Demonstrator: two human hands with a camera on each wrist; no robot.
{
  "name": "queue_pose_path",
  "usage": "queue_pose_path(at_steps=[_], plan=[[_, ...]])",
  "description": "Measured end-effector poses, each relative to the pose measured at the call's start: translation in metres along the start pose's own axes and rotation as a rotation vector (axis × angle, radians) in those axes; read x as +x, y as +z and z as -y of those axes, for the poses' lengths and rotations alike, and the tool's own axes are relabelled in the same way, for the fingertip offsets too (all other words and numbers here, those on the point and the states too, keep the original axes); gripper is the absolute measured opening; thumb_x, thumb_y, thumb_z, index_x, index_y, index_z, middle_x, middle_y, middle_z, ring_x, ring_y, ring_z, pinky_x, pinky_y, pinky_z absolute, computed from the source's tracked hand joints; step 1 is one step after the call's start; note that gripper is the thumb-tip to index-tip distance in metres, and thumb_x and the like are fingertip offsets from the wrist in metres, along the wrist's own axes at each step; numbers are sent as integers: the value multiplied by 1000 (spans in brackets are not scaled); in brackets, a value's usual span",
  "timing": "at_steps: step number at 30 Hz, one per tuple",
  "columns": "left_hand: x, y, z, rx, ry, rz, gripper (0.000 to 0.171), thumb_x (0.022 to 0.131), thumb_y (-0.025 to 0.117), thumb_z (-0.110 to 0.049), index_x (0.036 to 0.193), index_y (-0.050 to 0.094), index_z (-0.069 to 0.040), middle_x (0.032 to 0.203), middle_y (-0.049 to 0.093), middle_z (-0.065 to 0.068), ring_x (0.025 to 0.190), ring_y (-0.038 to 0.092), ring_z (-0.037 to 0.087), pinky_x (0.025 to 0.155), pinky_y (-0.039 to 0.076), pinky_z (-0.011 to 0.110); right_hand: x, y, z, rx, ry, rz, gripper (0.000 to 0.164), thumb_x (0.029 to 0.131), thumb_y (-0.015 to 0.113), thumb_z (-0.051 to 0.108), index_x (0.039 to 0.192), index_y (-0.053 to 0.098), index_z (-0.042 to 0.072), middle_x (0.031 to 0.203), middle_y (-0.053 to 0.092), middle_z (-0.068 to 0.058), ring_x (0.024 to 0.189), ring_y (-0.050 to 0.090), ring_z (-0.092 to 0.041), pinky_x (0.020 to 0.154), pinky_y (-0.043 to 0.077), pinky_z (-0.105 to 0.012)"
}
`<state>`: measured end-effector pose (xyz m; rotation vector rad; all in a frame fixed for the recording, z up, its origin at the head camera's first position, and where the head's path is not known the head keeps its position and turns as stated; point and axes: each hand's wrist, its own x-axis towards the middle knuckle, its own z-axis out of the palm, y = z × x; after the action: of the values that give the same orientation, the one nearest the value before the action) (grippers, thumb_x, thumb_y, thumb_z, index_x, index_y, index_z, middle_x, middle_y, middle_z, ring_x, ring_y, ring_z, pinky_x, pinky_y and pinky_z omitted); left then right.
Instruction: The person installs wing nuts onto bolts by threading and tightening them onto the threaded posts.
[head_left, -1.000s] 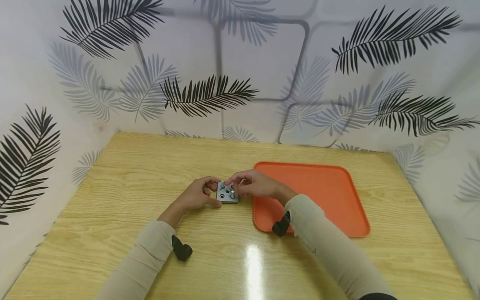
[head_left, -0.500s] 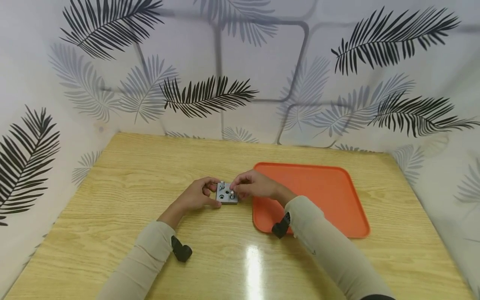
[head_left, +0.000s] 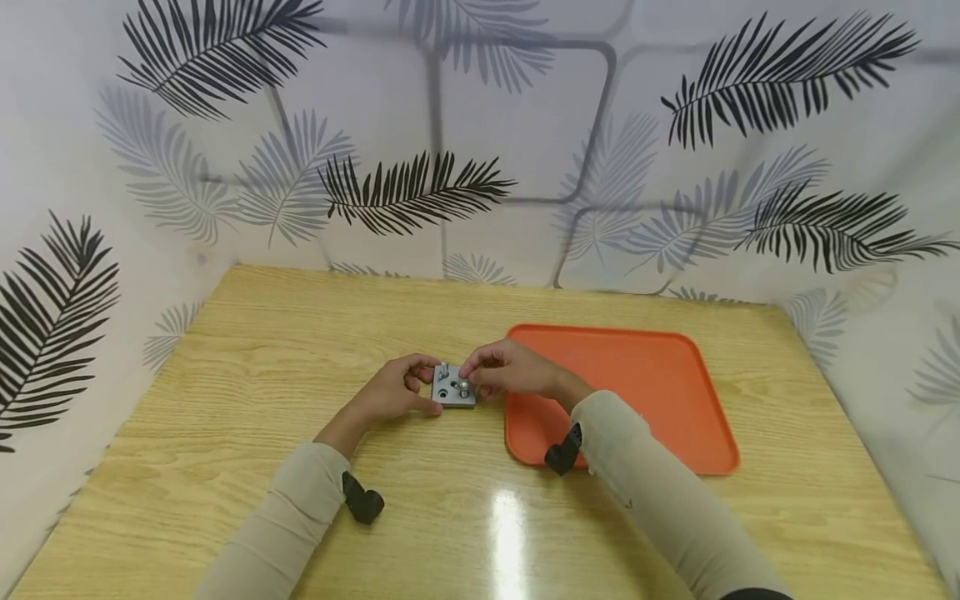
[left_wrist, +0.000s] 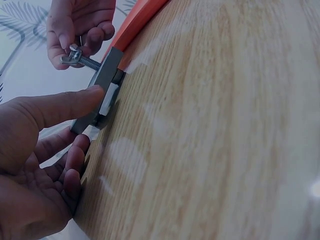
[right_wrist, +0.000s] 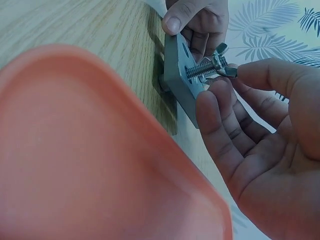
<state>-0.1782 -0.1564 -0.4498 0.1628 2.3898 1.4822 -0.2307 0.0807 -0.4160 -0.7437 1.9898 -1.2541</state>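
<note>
A small square metal plate (head_left: 452,402) with holes lies between both hands, raised slightly above the table on short feet in the left wrist view. My left hand (head_left: 395,388) grips its left side between thumb and fingers. Threaded bolts stand up from the plate: a back-left bolt (head_left: 444,372) and one at the front right, which carries a wing nut (right_wrist: 220,65). The fingertips of my right hand (head_left: 512,368) pinch that wing nut, near the bolt's top. Thread shows between the wing nut and the plate. The right hand partly covers the plate's back-right corner.
An orange tray (head_left: 645,383) lies just right of the plate, under the right forearm. Both rest on a wood-grain table (head_left: 300,333). A leaf-patterned cloth backdrop (head_left: 510,125) stands behind and at both sides.
The right fingertips have drawn back a little to the right, onto the front-right bolt's wing nut, whose wings have turned slightly. The left hand and plate stay almost still.
</note>
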Motion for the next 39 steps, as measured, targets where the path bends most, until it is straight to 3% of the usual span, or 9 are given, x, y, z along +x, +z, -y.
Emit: queue_pose_path(at_steps=[8, 12, 23, 33, 39], plan=[[-1, -1, 0, 0, -4, 4, 63, 79, 83, -5, 136, 56, -5, 113, 57, 11, 89, 43, 20, 78, 39, 31, 1, 0, 2, -34, -38, 58, 29, 102, 49, 7, 126, 63, 0, 95, 59, -9, 74, 47, -24, 67, 43, -31], [-1, -2, 0, 11, 0, 4, 63, 79, 83, -7, 136, 56, -6, 114, 58, 11, 89, 44, 20, 79, 40, 31, 1, 1, 3, -52, -57, 81, 32, 101, 48, 6, 129, 62, 2, 94, 57, -10, 71, 47, -25, 63, 41, -31], [-1, -1, 0, 0, 4, 3, 63, 79, 83, -5, 136, 55, -4, 111, 57, 10, 88, 42, 20, 78, 39, 31, 2, -1, -2, -46, -55, 74, 28, 102, 48, 6, 125, 61, -2, 102, 61, -12, 76, 53, -20, 70, 48, -32], [1, -1, 0, 1, 4, 7, 63, 78, 83, -5, 135, 56, -4, 110, 56, 10, 89, 43, 19, 79, 40, 30, -1, -3, 1, -91, -13, 34, 21, 103, 53, 14, 107, 67, -2, 88, 64, -6, 77, 58, -14, 74, 53, -32], [-1, -1, 0, 4, -9, 2, 63, 79, 83, -6, 135, 56, -5, 112, 56, 10, 89, 43, 20, 79, 40, 31, -2, -1, -2, -74, -28, 35, 17, 101, 55, 8, 110, 63, -3, 95, 64, -11, 80, 60, -22, 75, 54, -36]])
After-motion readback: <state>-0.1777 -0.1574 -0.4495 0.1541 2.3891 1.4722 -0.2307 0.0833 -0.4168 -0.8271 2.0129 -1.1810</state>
